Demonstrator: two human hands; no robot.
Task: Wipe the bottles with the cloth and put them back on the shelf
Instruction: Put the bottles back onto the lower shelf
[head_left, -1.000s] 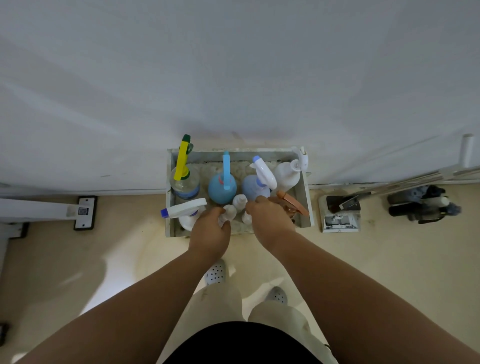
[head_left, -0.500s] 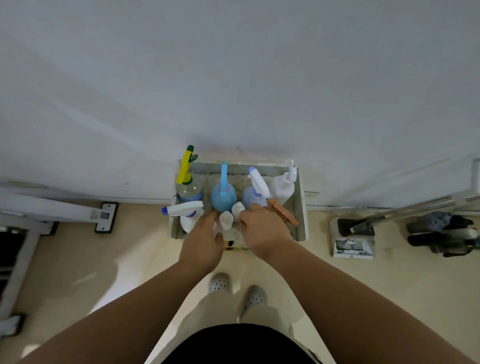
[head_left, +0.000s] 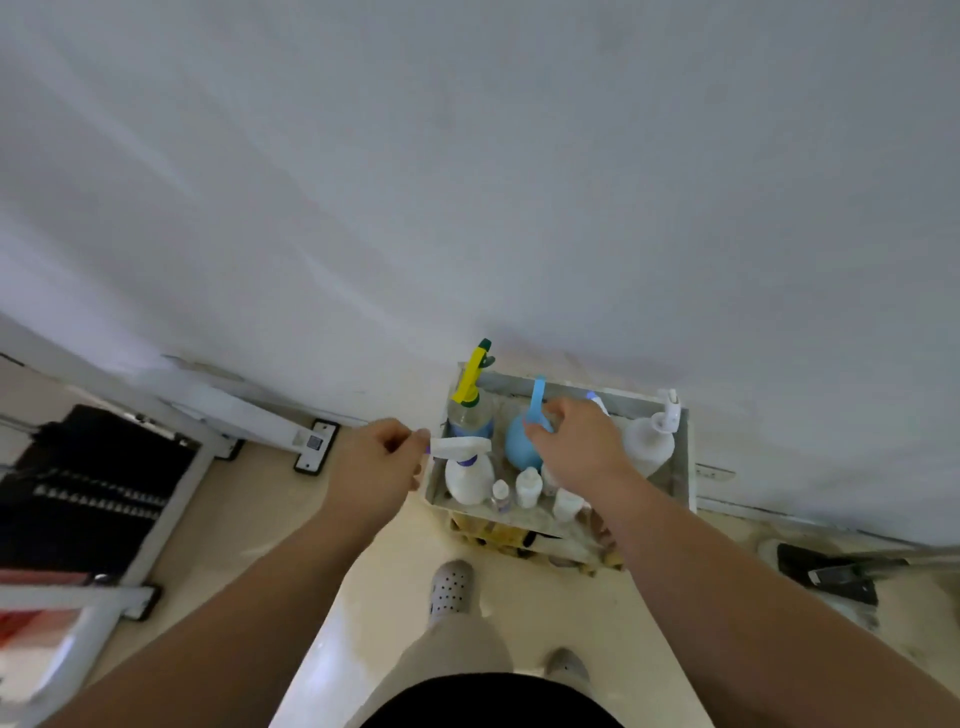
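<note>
left hand (head_left: 376, 467) pinches white sprayer (head_left: 460, 446) | right hand (head_left: 579, 447) seemingly grips blue bottle (head_left: 517, 453)

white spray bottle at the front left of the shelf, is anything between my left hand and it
Nothing visible. The left hand is right at the purple nozzle tip of the white spray bottle, which juts past the left edge of the shelf. The yellow-topped bottle stands behind it; the right hand holds the blue bottle.
</note>
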